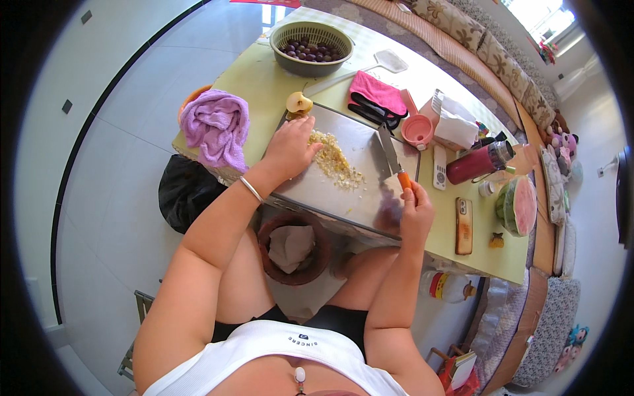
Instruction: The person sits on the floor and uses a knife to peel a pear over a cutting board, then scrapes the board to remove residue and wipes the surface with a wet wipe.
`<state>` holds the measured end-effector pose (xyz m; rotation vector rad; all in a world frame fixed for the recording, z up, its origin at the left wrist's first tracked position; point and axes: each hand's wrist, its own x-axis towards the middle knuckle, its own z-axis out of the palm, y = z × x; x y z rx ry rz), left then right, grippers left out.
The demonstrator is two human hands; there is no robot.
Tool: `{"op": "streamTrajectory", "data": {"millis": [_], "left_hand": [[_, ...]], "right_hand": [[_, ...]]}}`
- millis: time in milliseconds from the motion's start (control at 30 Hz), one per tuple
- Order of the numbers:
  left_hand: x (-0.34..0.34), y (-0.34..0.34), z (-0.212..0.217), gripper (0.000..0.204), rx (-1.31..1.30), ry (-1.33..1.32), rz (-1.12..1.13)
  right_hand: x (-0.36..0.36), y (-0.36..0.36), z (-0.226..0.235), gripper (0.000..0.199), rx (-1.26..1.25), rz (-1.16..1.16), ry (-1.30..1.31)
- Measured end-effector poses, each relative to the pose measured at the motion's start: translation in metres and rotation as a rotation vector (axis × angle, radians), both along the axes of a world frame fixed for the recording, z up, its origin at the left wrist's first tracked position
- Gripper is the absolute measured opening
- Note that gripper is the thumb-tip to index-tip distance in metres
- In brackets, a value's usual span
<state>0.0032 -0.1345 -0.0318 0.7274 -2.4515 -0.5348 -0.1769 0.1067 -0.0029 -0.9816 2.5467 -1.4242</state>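
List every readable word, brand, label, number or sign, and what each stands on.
White top: dark lettering beside a small emblem; wording not copied.
Phone: markings too small to read.
Clear bottle: red-and-yellow label, too small to read.
Remote: button markings too small to read.

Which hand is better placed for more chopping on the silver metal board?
Probably your right hand: it grips the orange-handled metal knife. Your left hand, beside the pale chopped bits, holds no blade.

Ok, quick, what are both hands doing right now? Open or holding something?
Left hand: open, at the edge of the chopped bits.
Right hand: closed, holding the knife by its orange handle.
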Motion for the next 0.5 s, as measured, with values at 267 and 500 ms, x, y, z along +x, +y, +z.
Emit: {"op": "streamTrajectory", "data": {"millis": [267, 500], "left_hand": [[-0.005, 0.004, 0.000, 0.057, -0.030, -0.028, 0.025], [-0.003, 0.003, 0.000, 0.058, -0.017, -0.021, 0.019]], "right_hand": [[0.038, -0.016, -0.003, 0.027, 0.085, 0.248, 0.067], [0.053, -0.010, 0.008, 0.025, -0.079, 0.220, -0.152]]}}
